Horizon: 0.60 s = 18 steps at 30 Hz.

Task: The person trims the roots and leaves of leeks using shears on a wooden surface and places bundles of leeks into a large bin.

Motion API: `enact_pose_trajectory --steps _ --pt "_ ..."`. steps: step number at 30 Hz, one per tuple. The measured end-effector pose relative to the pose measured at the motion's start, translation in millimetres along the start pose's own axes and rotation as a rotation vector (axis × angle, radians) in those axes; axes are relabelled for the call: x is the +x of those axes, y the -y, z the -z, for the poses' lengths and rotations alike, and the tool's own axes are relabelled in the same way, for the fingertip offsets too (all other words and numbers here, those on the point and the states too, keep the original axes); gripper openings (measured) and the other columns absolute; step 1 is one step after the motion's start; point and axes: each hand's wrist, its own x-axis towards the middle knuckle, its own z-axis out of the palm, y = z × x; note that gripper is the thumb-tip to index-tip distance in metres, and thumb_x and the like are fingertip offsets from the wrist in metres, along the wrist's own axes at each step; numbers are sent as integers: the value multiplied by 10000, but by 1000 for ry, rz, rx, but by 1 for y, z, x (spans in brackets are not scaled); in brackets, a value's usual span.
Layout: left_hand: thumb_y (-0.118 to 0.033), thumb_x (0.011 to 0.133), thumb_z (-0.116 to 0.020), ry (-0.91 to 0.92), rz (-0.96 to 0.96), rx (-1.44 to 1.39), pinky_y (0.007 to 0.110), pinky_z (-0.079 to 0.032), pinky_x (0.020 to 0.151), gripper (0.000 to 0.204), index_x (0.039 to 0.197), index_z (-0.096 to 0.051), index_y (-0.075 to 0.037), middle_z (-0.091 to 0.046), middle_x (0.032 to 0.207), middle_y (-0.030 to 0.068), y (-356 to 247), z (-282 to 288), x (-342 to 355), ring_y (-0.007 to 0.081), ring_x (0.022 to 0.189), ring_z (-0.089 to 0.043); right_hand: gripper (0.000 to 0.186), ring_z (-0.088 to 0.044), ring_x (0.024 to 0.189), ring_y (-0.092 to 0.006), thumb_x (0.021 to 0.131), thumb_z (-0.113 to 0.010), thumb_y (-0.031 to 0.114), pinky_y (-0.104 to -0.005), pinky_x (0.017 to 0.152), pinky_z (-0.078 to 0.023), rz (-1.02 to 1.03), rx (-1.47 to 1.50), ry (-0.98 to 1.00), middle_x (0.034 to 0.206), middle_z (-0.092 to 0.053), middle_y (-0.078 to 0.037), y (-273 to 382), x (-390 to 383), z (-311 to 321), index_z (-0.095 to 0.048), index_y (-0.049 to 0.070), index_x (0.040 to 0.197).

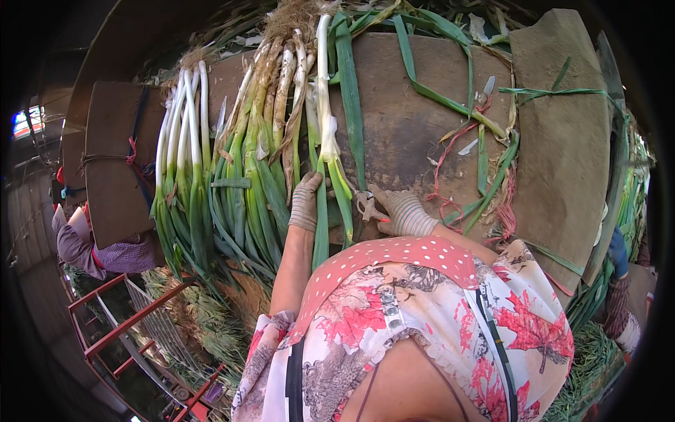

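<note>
My left hand (pixel 306 202), in a striped work glove, is closed round the green part of a long leek-like onion (pixel 327 133). The onion's white stalk points away from me and its leaves hang toward my body. Just right of the leaves, my gloved right hand (pixel 406 211) is closed on metal scissors (pixel 368 206), whose looped part shows. The blades are hard to make out against the leaves. To the left lie untrimmed onions (pixel 271 91) with brown skins and roots, then a row of cleaner white ones (pixel 186 126).
Everything lies on a worn wooden board (pixel 394 91). Loose green leaves (pixel 436 91) and a tangle of pink string (pixel 505 211) are on its right. Brown panels (pixel 562 141) flank it. Another person's sleeve (pixel 126 254) shows at left, and a striped arm (pixel 619 309) at right.
</note>
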Motion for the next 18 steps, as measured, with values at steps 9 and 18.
enact_pose_trajectory --steps 9,18 --pt "-189 996 -567 -129 -51 195 359 -588 749 255 1178 -559 -10 -638 911 91 -3 -1 -1 246 798 -656 916 -658 981 -411 732 -751 316 -472 879 -519 -1 -38 -252 1110 -663 -229 -5 19 16 -329 41 1497" --pt "-73 846 -639 -224 -1035 1319 460 -481 953 420 1260 -575 -56 -630 1145 218 -63 -52 37 416 1066 -592 831 -683 960 -370 767 -700 337 -481 814 -540 51 -119 -197 1061 -686 -210 16 74 58 -379 -4 1454"
